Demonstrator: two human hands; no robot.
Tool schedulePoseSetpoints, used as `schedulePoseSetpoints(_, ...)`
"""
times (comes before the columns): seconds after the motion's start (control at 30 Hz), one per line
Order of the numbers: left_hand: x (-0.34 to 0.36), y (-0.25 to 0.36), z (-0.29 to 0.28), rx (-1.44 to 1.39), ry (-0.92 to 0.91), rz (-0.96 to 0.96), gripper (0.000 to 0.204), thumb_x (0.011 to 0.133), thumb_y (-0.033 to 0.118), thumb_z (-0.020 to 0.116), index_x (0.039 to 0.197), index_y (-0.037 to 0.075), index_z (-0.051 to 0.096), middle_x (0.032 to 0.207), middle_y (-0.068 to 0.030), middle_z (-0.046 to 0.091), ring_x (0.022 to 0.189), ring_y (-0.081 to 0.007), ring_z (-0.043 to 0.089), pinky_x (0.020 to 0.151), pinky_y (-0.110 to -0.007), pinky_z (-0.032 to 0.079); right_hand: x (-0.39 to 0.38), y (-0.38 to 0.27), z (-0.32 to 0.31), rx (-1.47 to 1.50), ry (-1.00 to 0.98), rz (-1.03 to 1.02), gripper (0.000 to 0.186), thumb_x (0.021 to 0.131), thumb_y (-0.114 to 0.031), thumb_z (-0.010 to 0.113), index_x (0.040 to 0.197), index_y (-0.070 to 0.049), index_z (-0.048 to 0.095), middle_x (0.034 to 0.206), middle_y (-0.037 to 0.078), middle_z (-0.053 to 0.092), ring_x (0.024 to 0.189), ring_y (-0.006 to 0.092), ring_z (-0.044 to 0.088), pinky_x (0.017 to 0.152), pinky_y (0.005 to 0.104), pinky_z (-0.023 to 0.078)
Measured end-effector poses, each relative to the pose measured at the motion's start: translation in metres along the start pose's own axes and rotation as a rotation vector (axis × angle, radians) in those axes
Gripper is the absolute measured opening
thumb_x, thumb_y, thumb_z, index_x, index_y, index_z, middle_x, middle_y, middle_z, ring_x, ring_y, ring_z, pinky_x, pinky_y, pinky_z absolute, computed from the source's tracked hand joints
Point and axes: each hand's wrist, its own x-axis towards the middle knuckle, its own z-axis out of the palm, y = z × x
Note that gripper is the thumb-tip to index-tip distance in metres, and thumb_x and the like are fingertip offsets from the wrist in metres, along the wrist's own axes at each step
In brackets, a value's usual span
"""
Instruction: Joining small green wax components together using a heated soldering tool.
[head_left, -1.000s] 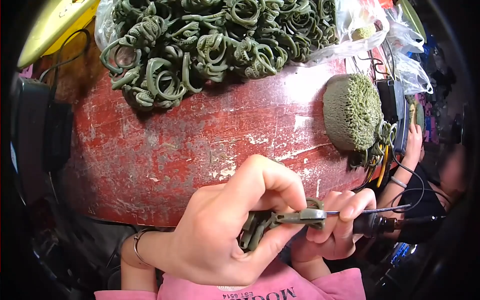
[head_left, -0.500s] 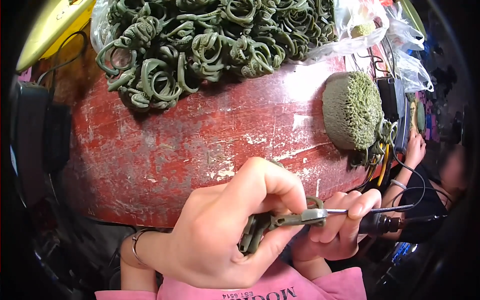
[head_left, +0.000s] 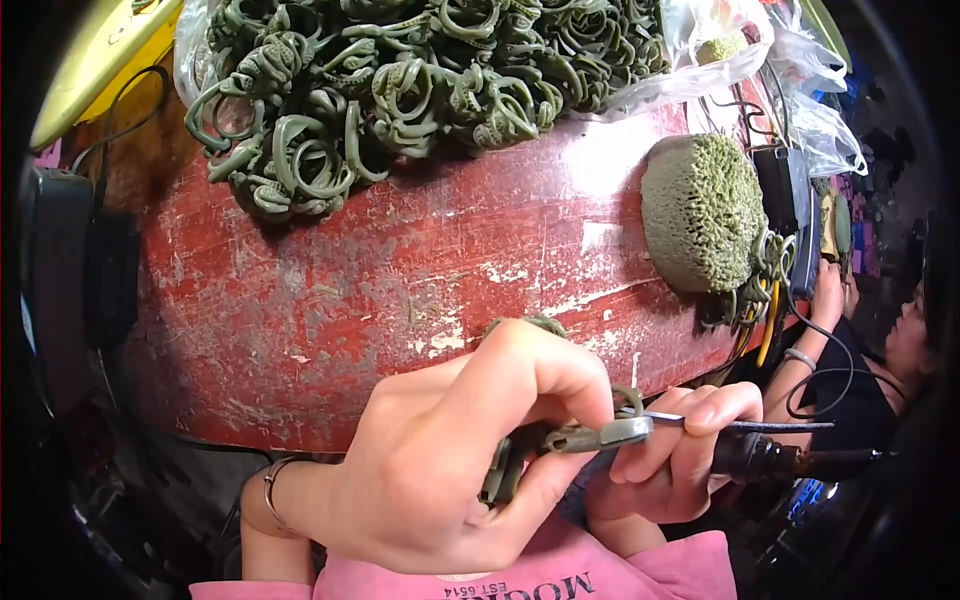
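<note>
While my left hand [head_left: 430, 460] holds a green ring [head_left: 626, 431] just off the near edge of the tabletop [head_left: 400, 270], its grip is closed, with more green pieces [head_left: 500, 478] bunched in the palm. Right hand [head_left: 680, 430]: grip closed around a thin file [head_left: 775, 427], tip at the ring; actual contact I cannot confirm. Step in hand, I judge: smoothing the ring's edge. Next move calls for short, light strokes against a steady left hold. Ring: dull olive, curved loop, thick blunt end facing right, partly hidden by fingers.
</note>
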Motion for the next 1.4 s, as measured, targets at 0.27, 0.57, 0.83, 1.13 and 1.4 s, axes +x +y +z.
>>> schedulePoseSetpoints(0.27, 0.001, 0.002, 0.000, -0.052, -0.008, -0.027, 0.030, 0.066, -0.006, 0.066, 0.084, 0.001, 0.043, 0.072, -0.0086, 0.058, 0.064, -0.0084, 0.057, 0.058, -0.019, 0.045, -0.002, -0.005, -0.006, 0.069, 0.042, 0.139, 0.009, 0.086, -0.011, 0.052, 0.088, -0.005, 0.047, 0.058, 0.012, 0.056, 0.048, 0.0143, 0.052, 0.043, 0.0242, 0.041)
schedulePoseSetpoints(0.57, 0.002, 0.001, -0.001, -0.107, -0.044, -0.078, 0.030, 0.066, -0.008, 0.065, 0.086, 0.000, 0.043, 0.074, -0.0086, 0.058, 0.067, -0.0087, 0.057, 0.060, -0.019, 0.045, 0.005, 0.007, -0.007, 0.305, 0.071, 0.163, 0.012, 0.081, -0.007, 0.057, 0.086, 0.001, 0.048, 0.053, 0.013, 0.054, 0.042, 0.0138, 0.049, 0.037, 0.0222, 0.037)
schedulePoseSetpoints(0.83, 0.005, 0.001, -0.004, -0.119, -0.068, -0.081, 0.030, 0.066, -0.006, 0.066, 0.085, -0.001, 0.043, 0.071, -0.0082, 0.057, 0.062, -0.0076, 0.057, 0.054, -0.018, 0.045, 0.003, 0.005, -0.003, 0.340, 0.140, 0.034, 0.008, 0.082, -0.003, 0.054, 0.084, 0.000, 0.048, 0.051, 0.011, 0.053, 0.041, 0.0158, 0.050, 0.037, 0.0250, 0.041)
schedulePoseSetpoints(1.13, 0.004, -0.001, -0.006, -0.112, -0.083, -0.074, 0.028, 0.069, -0.001, 0.066, 0.084, -0.002, 0.043, 0.069, -0.0076, 0.057, 0.060, -0.0071, 0.056, 0.052, -0.017, 0.043, 0.002, 0.004, 0.001, 0.153, 0.110, -0.006, 0.011, 0.084, -0.010, 0.056, 0.084, -0.003, 0.047, 0.054, 0.008, 0.052, 0.042, 0.0157, 0.050, 0.041, 0.0259, 0.043)
schedulePoseSetpoints(1.4, 0.005, -0.004, -0.006, -0.116, -0.114, -0.063, 0.027, 0.070, -0.001, 0.065, 0.085, -0.003, 0.043, 0.073, -0.0090, 0.057, 0.063, -0.0082, 0.057, 0.054, -0.018, 0.044, 0.004, 0.005, -0.002, 0.115, 0.069, -0.038, 0.011, 0.084, -0.010, 0.056, 0.086, -0.003, 0.049, 0.056, 0.009, 0.053, 0.043, 0.0161, 0.051, 0.041, 0.0264, 0.043)
